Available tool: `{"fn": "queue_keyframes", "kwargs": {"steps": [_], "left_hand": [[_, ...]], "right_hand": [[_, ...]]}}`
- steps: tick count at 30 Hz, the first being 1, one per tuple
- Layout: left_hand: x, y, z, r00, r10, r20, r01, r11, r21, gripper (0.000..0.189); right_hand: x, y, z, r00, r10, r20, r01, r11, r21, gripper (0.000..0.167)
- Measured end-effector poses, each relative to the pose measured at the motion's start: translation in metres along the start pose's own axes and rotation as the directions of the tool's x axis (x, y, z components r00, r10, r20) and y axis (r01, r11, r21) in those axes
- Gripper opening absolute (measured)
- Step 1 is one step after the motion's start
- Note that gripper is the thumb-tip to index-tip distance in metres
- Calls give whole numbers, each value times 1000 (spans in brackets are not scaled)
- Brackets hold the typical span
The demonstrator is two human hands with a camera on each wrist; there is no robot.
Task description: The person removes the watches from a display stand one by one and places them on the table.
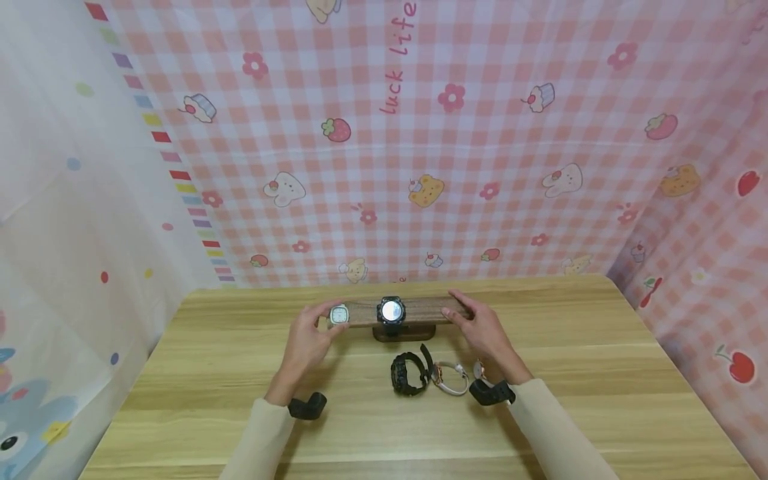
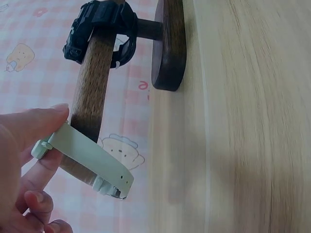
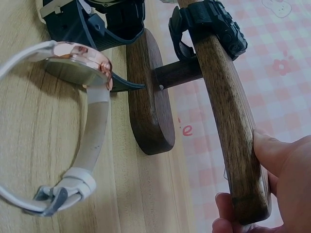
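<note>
A dark wooden T-shaped watch stand (image 1: 427, 309) is near the back of the table, its bar running left to right. My left hand (image 1: 308, 335) pinches a pale green square-faced watch (image 1: 339, 315) looped around the bar's left end. In the left wrist view the green strap (image 2: 92, 153) hangs around the bar, thumb and fingers at the watch. At the bar's other end, my right hand (image 1: 483, 331) grips the bare wood, thumb in front. A black watch (image 1: 391, 311) with a bright, glaring face encircles the bar near its post.
In front of the stand's base (image 1: 403, 333) lie a black watch (image 1: 408, 373) with its strap curved up, a white-strapped watch (image 1: 450, 379) with a rose-gold case, and another watch (image 1: 479, 369) partly behind my right wrist. Patterned cloth (image 1: 384, 220) hangs behind the table.
</note>
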State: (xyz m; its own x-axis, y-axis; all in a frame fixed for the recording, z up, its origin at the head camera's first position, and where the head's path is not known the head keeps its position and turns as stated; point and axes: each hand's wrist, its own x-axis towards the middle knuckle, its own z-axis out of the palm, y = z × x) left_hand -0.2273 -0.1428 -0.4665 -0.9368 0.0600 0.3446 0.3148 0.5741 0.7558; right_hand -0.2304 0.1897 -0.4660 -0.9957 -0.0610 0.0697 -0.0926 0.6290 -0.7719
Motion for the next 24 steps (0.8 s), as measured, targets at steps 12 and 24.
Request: {"fn": "queue_keyframes", "kwargs": {"steps": [12, 24], "left_hand": [[-11, -4, -9, 998, 37, -50, -35, 998, 45, 37], [-27, 5, -14, 999, 26, -25, -25, 999, 45, 43]], "right_hand": [[1, 1, 0, 1000, 1, -2, -1, 1000, 2, 55], [2, 1, -1, 1000, -9, -5, 9, 1000, -3, 55]]}}
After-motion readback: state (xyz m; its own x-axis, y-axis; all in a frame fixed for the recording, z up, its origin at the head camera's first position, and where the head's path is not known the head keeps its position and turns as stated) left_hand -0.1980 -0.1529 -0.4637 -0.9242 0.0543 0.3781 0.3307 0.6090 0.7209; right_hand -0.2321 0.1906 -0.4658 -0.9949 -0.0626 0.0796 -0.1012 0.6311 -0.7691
